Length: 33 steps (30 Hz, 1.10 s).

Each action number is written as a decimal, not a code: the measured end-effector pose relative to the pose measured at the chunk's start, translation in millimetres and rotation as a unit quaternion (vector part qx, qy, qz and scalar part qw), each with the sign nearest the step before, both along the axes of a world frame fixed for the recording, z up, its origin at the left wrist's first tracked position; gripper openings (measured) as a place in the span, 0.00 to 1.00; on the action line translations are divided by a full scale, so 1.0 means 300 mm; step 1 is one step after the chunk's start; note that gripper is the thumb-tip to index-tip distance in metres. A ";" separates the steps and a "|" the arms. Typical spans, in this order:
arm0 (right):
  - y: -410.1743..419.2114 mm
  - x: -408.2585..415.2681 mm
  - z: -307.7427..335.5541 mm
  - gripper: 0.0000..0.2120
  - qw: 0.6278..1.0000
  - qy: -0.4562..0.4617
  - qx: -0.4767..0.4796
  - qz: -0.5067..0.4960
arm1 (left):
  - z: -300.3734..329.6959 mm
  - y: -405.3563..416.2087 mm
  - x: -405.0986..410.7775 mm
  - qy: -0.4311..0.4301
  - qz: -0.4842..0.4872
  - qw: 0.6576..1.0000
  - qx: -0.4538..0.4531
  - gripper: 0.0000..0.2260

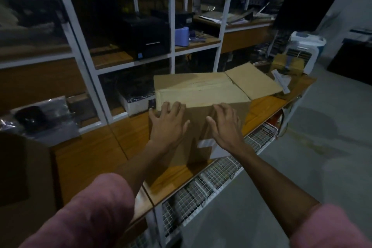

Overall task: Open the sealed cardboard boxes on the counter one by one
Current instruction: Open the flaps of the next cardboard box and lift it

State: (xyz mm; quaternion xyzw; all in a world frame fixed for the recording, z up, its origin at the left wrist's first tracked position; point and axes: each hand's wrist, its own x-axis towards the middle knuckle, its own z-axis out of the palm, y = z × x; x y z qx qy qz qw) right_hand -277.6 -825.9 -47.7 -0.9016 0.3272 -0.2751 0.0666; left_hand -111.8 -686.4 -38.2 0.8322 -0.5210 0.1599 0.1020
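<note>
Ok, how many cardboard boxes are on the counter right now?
2 that I can make out: the large box under both hands, one end flap folded out to the right, and a small box at the counter's far right end. Dim light; others may be hidden.

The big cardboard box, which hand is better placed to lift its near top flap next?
Probably the left hand: its fingertips already curl over the cardboard box's near top edge, while the right hand lies spread on the front face, just below that edge.
</note>
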 end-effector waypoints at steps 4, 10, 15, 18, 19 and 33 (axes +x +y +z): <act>-0.058 -0.001 0.027 0.25 0.999 -0.016 0.006 -0.029 | 0.014 -0.024 0.003 0.012 0.007 0.999 -0.041 0.18; -0.180 -0.033 0.052 0.28 0.997 0.003 0.053 -0.055 | 0.041 -0.076 0.010 0.075 0.038 0.994 -0.071 0.14; -0.275 -0.055 0.072 0.37 0.995 0.027 0.094 0.020 | 0.076 -0.081 0.043 0.126 0.044 0.983 -0.123 0.09; -0.270 -0.047 0.074 0.36 0.996 0.022 0.087 0.026 | 0.082 -0.070 0.040 0.155 0.056 0.975 -0.150 0.06; -0.261 -0.039 0.070 0.34 0.996 0.014 0.080 0.026 | 0.084 -0.064 0.036 0.160 0.064 0.973 -0.154 0.06; 0.071 0.173 0.051 0.29 0.993 0.014 0.051 0.105 | 0.137 0.330 0.067 0.163 0.222 0.946 -0.169 0.10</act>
